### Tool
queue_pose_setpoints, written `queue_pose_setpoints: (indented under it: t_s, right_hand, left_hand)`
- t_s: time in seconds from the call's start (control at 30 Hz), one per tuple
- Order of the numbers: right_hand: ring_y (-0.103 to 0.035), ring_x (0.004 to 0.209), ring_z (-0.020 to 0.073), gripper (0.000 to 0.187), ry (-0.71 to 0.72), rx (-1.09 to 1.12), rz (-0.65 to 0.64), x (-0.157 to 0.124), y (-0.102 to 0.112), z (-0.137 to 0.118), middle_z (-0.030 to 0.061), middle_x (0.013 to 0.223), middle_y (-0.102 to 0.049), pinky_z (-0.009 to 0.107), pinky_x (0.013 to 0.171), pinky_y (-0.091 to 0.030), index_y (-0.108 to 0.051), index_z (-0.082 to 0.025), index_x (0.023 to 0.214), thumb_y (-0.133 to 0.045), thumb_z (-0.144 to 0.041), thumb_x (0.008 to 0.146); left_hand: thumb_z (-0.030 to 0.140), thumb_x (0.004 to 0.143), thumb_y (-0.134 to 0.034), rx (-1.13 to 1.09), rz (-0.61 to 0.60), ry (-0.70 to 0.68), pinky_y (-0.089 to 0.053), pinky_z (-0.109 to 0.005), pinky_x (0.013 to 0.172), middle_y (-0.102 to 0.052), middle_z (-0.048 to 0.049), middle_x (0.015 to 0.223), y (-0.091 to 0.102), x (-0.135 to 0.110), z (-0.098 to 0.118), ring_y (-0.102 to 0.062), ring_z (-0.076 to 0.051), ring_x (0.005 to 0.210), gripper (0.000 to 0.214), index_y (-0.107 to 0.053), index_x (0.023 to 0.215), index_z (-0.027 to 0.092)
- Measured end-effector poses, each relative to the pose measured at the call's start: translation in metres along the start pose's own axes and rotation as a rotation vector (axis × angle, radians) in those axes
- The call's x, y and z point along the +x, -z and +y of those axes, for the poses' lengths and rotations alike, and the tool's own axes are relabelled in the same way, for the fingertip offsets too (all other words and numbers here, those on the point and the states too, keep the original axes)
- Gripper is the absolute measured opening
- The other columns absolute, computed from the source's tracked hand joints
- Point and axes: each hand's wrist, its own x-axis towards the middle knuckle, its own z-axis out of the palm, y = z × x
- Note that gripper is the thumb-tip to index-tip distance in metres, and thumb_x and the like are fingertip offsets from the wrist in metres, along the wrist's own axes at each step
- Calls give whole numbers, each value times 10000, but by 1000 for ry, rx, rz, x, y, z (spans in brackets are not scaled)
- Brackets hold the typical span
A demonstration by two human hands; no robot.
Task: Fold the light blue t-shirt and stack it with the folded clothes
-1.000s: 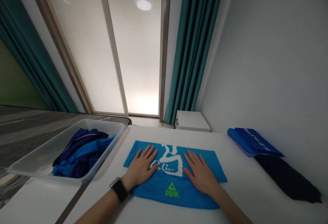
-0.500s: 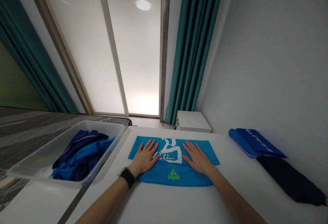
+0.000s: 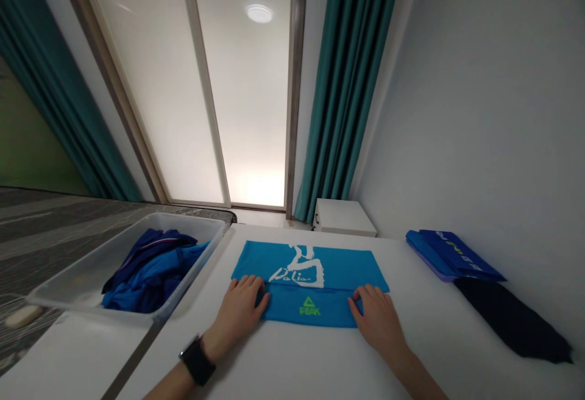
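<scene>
A bright blue shirt [image 3: 338, 266], folded into a wide rectangle, lies on the white table in front of me. White lettering reading "Dalian" and a green PEAK logo show on it. My left hand [image 3: 242, 305], with a dark watch on its wrist, holds the shirt's near left side, fingers curled on the cloth and the thumb bent inward. At the near right side, my right hand [image 3: 377, 314] grips the cloth in the same curled way. Both fingertips rest around the seam between the printed part and the logo band; what lies under them is hidden.
A clear plastic bin [image 3: 55, 290] with crumpled blue and navy clothes [image 3: 150, 272] stands at the left. Folded blue garments [image 3: 457, 257] and a black garment [image 3: 512, 317] lie at the right by the wall. Beyond the white table [image 3: 292, 363] is a white cabinet [image 3: 345, 217].
Both hands have slid back toward me and outward, from lying flat on the shirt to curling at its near sides. The lettering is now uncovered.
</scene>
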Motion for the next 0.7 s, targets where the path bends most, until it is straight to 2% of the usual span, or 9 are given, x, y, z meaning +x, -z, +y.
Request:
queue_pose_setpoints:
  t_s: [0.2, 0.37, 0.47, 0.57, 0.7]
  right_hand:
    - [-558, 884, 259, 241, -35, 9, -1, -8, -4, 2, 87, 911, -614, 395, 781, -386, -571, -209, 860, -411, -365, 949]
    - [-587, 957, 283, 303, -73, 63, -1, -12, -6, 10, 122, 1016, -651, 417, 819, -414, -590, -194, 1056, -353, -342, 939]
    - [-621, 939, 264, 353, -122, 165, -64, -11, -10, 15, 115, 987, -682, 397, 825, -440, -591, -197, 1133, -339, -333, 927]
    - [-648, 902, 253, 352, -166, 210, -116, -8, -13, 17, 97, 918, -706, 385, 824, -448, -612, -206, 1110, -354, -340, 912]
    - [-662, 881, 257, 380, -193, 276, -123, -6, -14, 21, 80, 867, -712, 388, 817, -451, -619, -200, 1114, -361, -363, 887]
  left_hand:
    - [318, 921, -469, -112, -31, 69, -352, -387, 813, -673, -51, 922, -1, -1, 4, -606, -243, 916, 184, -592, 848, 203]
    - [279, 917, -462, -78, 16, 31, -345, -396, 822, -670, -52, 940, 1, -9, 6, -605, -249, 925, 182, -582, 1037, 211]
    - [263, 918, -453, -42, 24, 21, -344, -399, 832, -676, -70, 993, 2, -16, 8, -603, -264, 977, 242, -569, 1126, 221]
    - [262, 927, -429, -21, 25, 36, -346, -403, 838, -679, -88, 1030, 1, -20, 9, -605, -273, 990, 255, -564, 1138, 215]
    - [216, 932, -377, -101, 6, 57, -353, -398, 820, -679, -83, 974, -5, -20, 4, -613, -259, 950, 284, -530, 1171, 208]
